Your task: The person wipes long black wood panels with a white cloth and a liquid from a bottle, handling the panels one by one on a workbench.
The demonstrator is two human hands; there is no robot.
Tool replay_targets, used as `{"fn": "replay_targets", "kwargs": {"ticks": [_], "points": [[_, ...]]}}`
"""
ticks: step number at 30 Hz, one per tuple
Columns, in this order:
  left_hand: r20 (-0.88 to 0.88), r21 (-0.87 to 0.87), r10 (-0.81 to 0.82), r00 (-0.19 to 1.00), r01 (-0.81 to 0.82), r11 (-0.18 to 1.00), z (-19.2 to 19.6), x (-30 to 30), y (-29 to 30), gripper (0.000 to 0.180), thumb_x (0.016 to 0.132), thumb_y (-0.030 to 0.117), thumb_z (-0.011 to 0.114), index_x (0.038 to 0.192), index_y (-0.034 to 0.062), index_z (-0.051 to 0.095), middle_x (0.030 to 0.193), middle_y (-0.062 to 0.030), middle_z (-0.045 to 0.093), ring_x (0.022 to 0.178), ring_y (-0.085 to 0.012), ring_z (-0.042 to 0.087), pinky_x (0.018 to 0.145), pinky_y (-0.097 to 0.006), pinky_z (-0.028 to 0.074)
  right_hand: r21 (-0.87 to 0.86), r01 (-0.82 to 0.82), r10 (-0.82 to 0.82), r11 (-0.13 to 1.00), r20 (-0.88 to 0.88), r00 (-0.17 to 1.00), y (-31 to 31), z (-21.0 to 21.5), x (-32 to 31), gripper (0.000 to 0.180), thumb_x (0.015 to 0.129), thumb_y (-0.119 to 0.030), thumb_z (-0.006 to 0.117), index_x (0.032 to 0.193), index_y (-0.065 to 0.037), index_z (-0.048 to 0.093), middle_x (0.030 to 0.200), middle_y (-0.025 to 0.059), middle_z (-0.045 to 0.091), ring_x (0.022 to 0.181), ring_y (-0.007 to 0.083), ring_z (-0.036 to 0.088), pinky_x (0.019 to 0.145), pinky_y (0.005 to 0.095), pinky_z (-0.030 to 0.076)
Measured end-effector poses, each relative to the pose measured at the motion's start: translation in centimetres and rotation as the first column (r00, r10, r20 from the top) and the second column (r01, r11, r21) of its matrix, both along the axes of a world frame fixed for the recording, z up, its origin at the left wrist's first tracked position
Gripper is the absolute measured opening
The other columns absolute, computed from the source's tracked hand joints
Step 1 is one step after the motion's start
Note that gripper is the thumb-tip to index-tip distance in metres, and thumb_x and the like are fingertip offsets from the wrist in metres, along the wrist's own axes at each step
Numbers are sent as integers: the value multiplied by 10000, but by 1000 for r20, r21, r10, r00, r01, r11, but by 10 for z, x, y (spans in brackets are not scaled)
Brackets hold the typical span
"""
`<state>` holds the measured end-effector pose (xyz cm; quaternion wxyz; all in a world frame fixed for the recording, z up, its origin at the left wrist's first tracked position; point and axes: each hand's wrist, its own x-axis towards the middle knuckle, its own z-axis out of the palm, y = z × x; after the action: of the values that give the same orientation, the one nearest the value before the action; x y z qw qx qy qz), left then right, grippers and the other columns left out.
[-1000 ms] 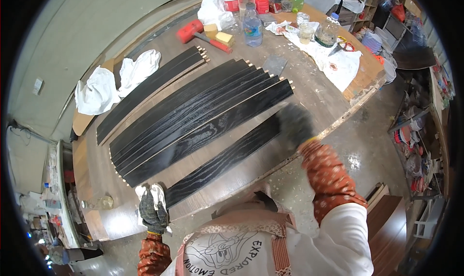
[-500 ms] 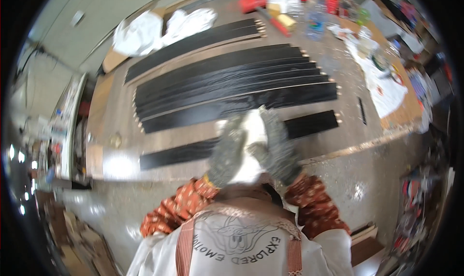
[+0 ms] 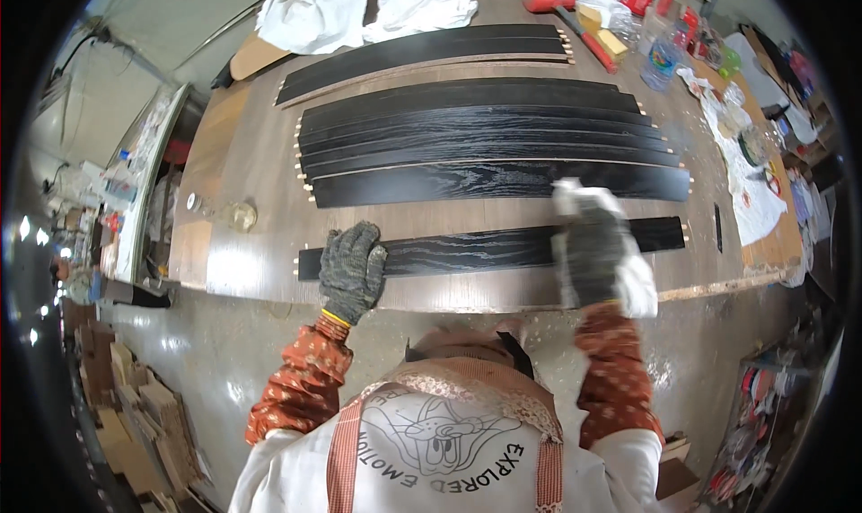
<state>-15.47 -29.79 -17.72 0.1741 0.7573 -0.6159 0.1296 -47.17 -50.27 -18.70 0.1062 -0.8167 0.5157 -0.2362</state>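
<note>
A black wood-grained board (image 3: 458, 252) with small pale dowels at its ends lies along the near side of the table. My left hand (image 3: 353, 263), in a grey knit glove, rests flat across the board close to its left end, holding nothing. On the board's right part is my right hand (image 3: 593, 257), gloved alike and smeared by motion. It is closed on a white cloth (image 3: 638, 284), which shows on both sides of the glove. The right fingertips are partly hidden by the cloth.
Several black boards (image 3: 485, 140) lie side by side beyond, with dowels at their ends. White cloths (image 3: 314, 17) lie at the far left, a red mallet (image 3: 575, 19) at the far right. Bottles (image 3: 663, 57) stand at the right; glass jars (image 3: 239, 216) sit at the left.
My hands, together at the white cloth before, are now apart. The left has let go and moved left onto the board; the right has carried the cloth rightward. The view has shifted.
</note>
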Motion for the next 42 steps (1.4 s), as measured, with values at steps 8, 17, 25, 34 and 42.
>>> {"fn": "replay_targets", "kwargs": {"ticks": [8,17,25,34,42], "points": [[-34,-17,-101,994,101,995,-5,18,14,356,876,278,563,1180,93,580,1187,-125,592,1119,-314,532,1039,-490,335,176,-173,190,969,-86,978,78,51,121,267,914,-133,473,1126,-4,571,1053,161,612,1015,259,603,897,395,497],[-31,17,-87,996,88,996,0,11,14,385,874,284,576,1210,95,566,1215,-135,572,1129,-325,515,1043,-478,330,37,211,-159,977,-531,832,35,9,27,407,933,-207,451,1300,-33,461,1262,174,506,1232,317,445,1048,461,334],[-16,72,-217,976,218,973,-2,20,24,585,862,395,580,1322,51,467,1276,-155,526,1169,-330,488,1067,-490,291,22,-289,242,957,485,840,103,-8,103,321,905,-242,534,1173,-73,588,1146,120,585,1109,254,523,972,418,399],[18,89,-218,976,216,972,1,16,24,739,801,495,615,1346,29,435,1312,-187,493,1220,-357,452,1077,-508,264,-457,249,-336,854,-119,934,14,20,-106,310,914,-159,483,1209,-88,546,1210,144,569,1129,320,540,989,419,407],[68,121,-201,977,192,974,1,21,25,815,784,584,590,1347,18,426,1339,-209,463,1254,-374,425,1092,-539,236,-563,342,-406,753,12,914,-107,95,-165,367,874,-237,564,1222,-124,586,1216,142,582,1147,307,536,989,399,422]]}}
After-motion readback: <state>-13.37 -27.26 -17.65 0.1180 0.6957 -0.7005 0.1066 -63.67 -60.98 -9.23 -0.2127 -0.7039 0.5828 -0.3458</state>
